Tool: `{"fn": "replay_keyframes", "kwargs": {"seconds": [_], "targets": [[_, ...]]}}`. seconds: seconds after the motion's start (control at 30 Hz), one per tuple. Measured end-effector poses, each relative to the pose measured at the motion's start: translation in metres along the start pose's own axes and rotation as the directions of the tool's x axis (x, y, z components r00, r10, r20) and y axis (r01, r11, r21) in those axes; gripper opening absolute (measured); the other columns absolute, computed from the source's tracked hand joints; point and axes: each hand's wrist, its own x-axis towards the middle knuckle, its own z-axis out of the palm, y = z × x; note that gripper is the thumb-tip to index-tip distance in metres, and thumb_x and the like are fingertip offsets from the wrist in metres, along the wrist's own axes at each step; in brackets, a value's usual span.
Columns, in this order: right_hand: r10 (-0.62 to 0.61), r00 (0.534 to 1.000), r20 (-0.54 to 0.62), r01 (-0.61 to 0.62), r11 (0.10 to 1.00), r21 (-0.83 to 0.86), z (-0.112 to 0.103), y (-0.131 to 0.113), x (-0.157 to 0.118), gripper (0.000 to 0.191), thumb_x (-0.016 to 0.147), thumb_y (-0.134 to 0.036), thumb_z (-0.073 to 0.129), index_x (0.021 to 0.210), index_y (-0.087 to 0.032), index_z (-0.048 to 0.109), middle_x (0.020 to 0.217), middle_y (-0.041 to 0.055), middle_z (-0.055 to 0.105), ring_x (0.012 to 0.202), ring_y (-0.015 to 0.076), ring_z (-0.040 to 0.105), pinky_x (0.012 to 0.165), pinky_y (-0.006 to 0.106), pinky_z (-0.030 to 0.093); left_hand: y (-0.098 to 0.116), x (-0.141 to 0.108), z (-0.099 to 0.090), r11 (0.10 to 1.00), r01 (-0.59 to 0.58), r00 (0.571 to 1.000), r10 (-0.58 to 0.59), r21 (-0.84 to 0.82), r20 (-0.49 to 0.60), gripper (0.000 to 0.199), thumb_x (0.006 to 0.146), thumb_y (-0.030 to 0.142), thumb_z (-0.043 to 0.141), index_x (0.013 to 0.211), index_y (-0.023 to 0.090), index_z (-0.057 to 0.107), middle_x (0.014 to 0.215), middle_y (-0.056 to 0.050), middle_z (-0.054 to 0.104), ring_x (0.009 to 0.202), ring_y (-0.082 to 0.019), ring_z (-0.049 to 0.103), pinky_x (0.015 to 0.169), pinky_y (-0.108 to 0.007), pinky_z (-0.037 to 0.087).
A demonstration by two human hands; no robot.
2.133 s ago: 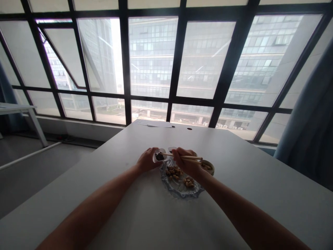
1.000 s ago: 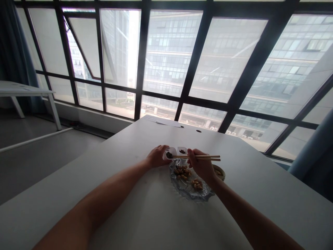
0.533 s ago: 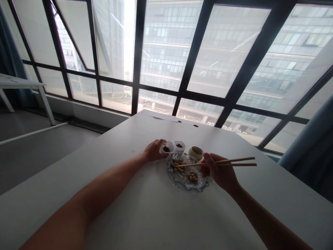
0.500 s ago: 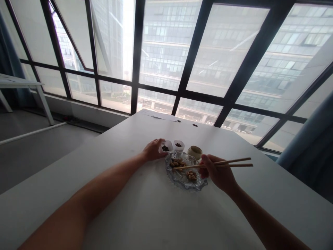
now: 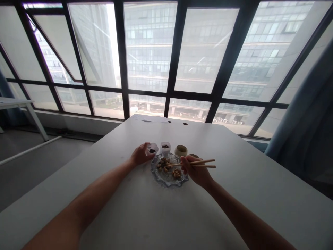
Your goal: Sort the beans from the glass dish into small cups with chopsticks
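My left hand (image 5: 140, 153) is closed on a small white plastic cup (image 5: 151, 148), tilted toward the plate, with dark bits inside. The scalloped clear glass plate (image 5: 169, 181) lies just in front of it. On its left side sits a pile of brownish pieces (image 5: 163, 163) with dark bits among them. A smaller heap of nut-like pieces (image 5: 176, 173) lies near the plate's right front. Wooden chopsticks (image 5: 205, 163) are gripped in my right hand (image 5: 197, 171), over the plate's right edge. Their tips reach the left pile; whether they pinch a piece I cannot tell.
Behind the plate stand a second white cup (image 5: 165, 146) with dark bits and a round beige cup (image 5: 181, 150). Another round rim (image 5: 194, 155) shows partly behind my right hand. Paper (image 5: 152, 119) lies at the far end of the white table (image 5: 125, 215).
The camera view has swung, so the table things appear further left. The white cup in my left hand looks more tipped toward the plate. The chopstick tips have shifted slightly across the left pile.
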Motion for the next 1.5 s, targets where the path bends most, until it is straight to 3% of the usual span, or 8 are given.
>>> {"fn": "replay_keyframes", "kwargs": {"seconds": [0.23, 0.37, 0.47, 0.63, 0.83, 1.03, 1.3, 1.5], "targets": [[-0.21, 0.973, 0.094, 0.213, 0.977, -0.023, 0.001, 0.012, 0.004, 0.046, 0.098, -0.04, 0.046, 0.056, -0.021, 0.039, 0.049, -0.0039, 0.046, 0.043, 0.0088, 0.039, 0.045, 0.023, 0.032, 0.001, -0.003, -0.003, 0.996, 0.066, 0.997, -0.063, 0.061, -0.051, 0.056, 0.073, 0.049, 0.068, 0.118, 0.02, 0.051, 0.109, -0.011, 0.07, 0.097, -0.026, 0.068, 0.085, -0.037, 0.054], [-0.247, 0.96, 0.133, 0.248, 0.969, 0.009, 0.001, 0.018, 0.003, 0.046, 0.099, -0.039, 0.044, 0.057, -0.022, 0.036, 0.051, -0.0037, 0.044, 0.043, 0.0088, 0.037, 0.045, 0.024, 0.032, 0.004, -0.019, -0.013, 0.989, 0.139, 0.99, -0.138, 0.045, -0.033, 0.056, 0.071, 0.049, 0.07, 0.117, 0.022, 0.052, 0.103, -0.008, 0.072, 0.088, -0.024, 0.069, 0.079, -0.034, 0.055], [-0.203, 0.975, 0.091, 0.2, 0.979, 0.04, 0.002, 0.025, 0.001, 0.047, 0.098, -0.044, 0.045, 0.055, -0.023, 0.04, 0.049, -0.0016, 0.051, 0.041, 0.0101, 0.044, 0.044, 0.025, 0.037, 0.007, -0.028, -0.019, 0.982, 0.188, 0.982, -0.188, 0.012, -0.003, 0.059, 0.069, 0.051, 0.071, 0.118, 0.023, 0.053, 0.095, -0.006, 0.072, 0.08, -0.022, 0.069, 0.073, -0.032, 0.055], [-0.058, 0.998, -0.021, 0.06, 0.99, 0.126, 0.001, 0.038, -0.003, 0.044, 0.096, -0.047, 0.049, 0.059, -0.023, 0.052, 0.054, 0.0019, 0.064, 0.044, 0.0138, 0.06, 0.044, 0.025, 0.047, 0.011, -0.024, -0.018, 0.98, 0.2, 0.98, -0.2, -0.001, 0.011, 0.061, 0.07, 0.052, 0.072, 0.119, 0.021, 0.053, 0.098, -0.008, 0.072, 0.085, -0.025, 0.07, 0.076, -0.033, 0.054], [0.056, 0.996, -0.076, -0.046, 0.991, 0.128, -0.008, 0.04, -0.009, 0.037, 0.093, -0.048, 0.056, 0.069, -0.021, 0.064, 0.057, 0.0026, 0.066, 0.044, 0.0162, 0.062, 0.041, 0.027, 0.051, 0.016, -0.018, -0.01, 0.98, 0.199, 0.979, -0.199, -0.002, 0.044, 0.06, 0.073, 0.05, 0.071, 0.121, 0.019, 0.052, 0.095, -0.01, 0.072, 0.088, -0.028, 0.07, 0.077, -0.036, 0.054], [0.108, 0.983, -0.145, -0.106, 0.994, 0.025, 0.002, 0.03, -0.013, 0.037, 0.094, -0.047, 0.056, 0.069, -0.022, 0.065, 0.057, 0.0036, 0.067, 0.045, 0.0171, 0.061, 0.043, 0.028, 0.052, 0.012, -0.007, 0.005, 0.979, 0.193, 0.979, -0.187, -0.067, 0.079, 0.062, 0.072, 0.054, 0.071, 0.12, 0.02, 0.052, 0.102, -0.012, 0.07, 0.094, -0.028, 0.069, 0.079, -0.035, 0.054], [0.049, 0.989, -0.14, -0.077, 0.977, -0.2, 0.025, -0.003, -0.017, 0.035, 0.093, -0.042, 0.056, 0.066, -0.021, 0.063, 0.055, 0.0016, 0.065, 0.045, 0.0151, 0.06, 0.044, 0.025, 0.048, 0.005, 0.004, 0.011, 0.963, 0.197, 0.972, -0.166, -0.186, 0.168, 0.066, 0.072, 0.057, 0.071, 0.124, 0.02, 0.052, 0.102, -0.012, 0.069, 0.097, -0.03, 0.067, 0.082, -0.038, 0.052], [0.006, 0.988, -0.157, -0.048, 0.962, -0.269, 0.035, -0.01, -0.022, 0.034, 0.094, -0.042, 0.055, 0.068, -0.022, 0.064, 0.057, 0.0016, 0.068, 0.045, 0.0151, 0.062, 0.046, 0.025, 0.048, 0.003, 0.005, 0.011, 0.96, 0.176, 0.973, -0.137, -0.217, 0.185, 0.064, 0.072, 0.057, 0.071, 0.122, 0.021, 0.053, 0.101, -0.011, 0.068, 0.097, -0.03, 0.066, 0.082, -0.038, 0.051]]}}
